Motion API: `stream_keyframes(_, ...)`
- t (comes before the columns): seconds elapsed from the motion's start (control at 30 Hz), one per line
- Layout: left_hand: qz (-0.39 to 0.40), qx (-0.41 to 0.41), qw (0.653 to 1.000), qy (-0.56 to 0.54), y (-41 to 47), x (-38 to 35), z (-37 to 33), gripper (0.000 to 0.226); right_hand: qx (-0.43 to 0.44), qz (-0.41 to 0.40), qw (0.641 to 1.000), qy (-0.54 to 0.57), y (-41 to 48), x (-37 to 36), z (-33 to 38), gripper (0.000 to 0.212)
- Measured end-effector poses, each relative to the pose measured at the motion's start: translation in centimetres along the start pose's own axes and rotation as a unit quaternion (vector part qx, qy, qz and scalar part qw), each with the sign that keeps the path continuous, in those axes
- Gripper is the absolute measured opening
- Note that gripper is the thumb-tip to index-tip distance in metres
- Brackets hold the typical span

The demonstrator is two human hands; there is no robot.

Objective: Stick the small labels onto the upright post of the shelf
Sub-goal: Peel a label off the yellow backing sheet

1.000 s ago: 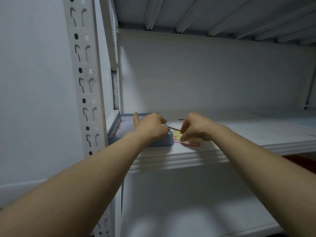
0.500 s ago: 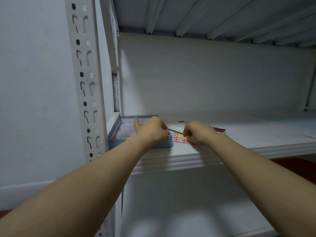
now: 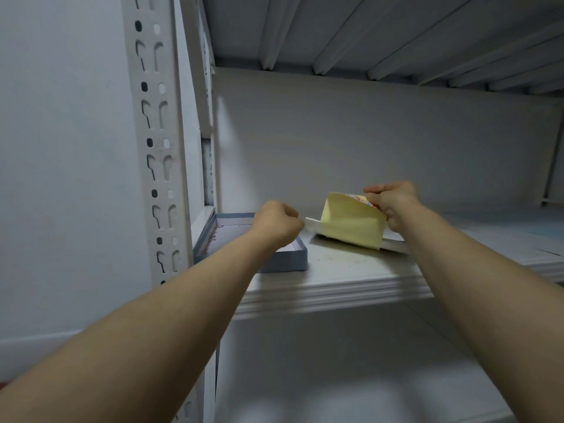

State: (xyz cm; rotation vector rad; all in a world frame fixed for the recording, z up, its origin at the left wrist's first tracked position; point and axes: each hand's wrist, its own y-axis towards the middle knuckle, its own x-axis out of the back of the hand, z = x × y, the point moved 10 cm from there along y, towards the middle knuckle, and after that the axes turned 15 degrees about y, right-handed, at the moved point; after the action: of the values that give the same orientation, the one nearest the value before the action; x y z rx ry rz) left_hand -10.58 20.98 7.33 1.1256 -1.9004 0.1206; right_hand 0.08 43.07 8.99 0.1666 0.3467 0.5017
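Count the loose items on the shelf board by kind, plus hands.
box: 1
yellow sheet: 1
white sheet: 1
hands: 2 (left hand, right hand)
Total: 5

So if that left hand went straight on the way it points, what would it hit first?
Probably the corner of the white sheet lying right beside the left hand; they may touch. Just past it is the yellow label sheet that the right hand holds up. Depth is hard to judge.
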Motion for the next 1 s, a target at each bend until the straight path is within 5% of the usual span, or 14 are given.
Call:
stream_keyframes(0.13,0.032,0.04,0.992,-0.115,-0.1,-1.0,0.1,0.032,0.03,-0.008,0.999,-0.024,0.1,-1.1,0.6,0.016)
stream_keyframes(0.33,0.037,0.106,0.956,-0.272,-0.6,-0.6,-0.2,0.018,0.123,0.019,0.992,-0.031,-0.9,-3.9,5.1,0.021)
stream_keyframes(0.53,0.093,0.142,0.861,-0.479,-0.5,-0.4,-0.4,0.085,0.267,0.114,0.954,-0.077,-5.5,-6.9,7.2,0.022)
stream_keyframes(0.6,0.088,0.123,0.858,-0.491,-0.6,-0.1,-0.8,0.073,0.344,0.154,0.915,-0.142,-8.2,-8.0,7.6,0.02)
stream_keyframes(0.7,0.021,0.12,0.853,-0.508,-0.9,0.9,-0.6,0.022,0.425,0.199,0.863,-0.188,-11.7,-9.1,7.3,0.019)
stream_keyframes(0.8,-0.016,0.113,0.852,-0.511,-1.4,1.9,-0.2,0.005,0.346,0.168,0.913,-0.14,-11.4,-8.1,6.3,0.023)
stream_keyframes(0.9,-0.02,0.102,0.847,-0.521,-2.0,2.9,-0.2,0.011,0.125,0.105,0.984,-0.067,-9.4,-6.0,3.1,0.051)
stream_keyframes(1.0,-0.004,0.103,0.837,-0.537,-3.0,3.2,-0.2,0.013,-0.112,0.175,0.972,0.106,-10.6,-7.1,-0.6,0.034)
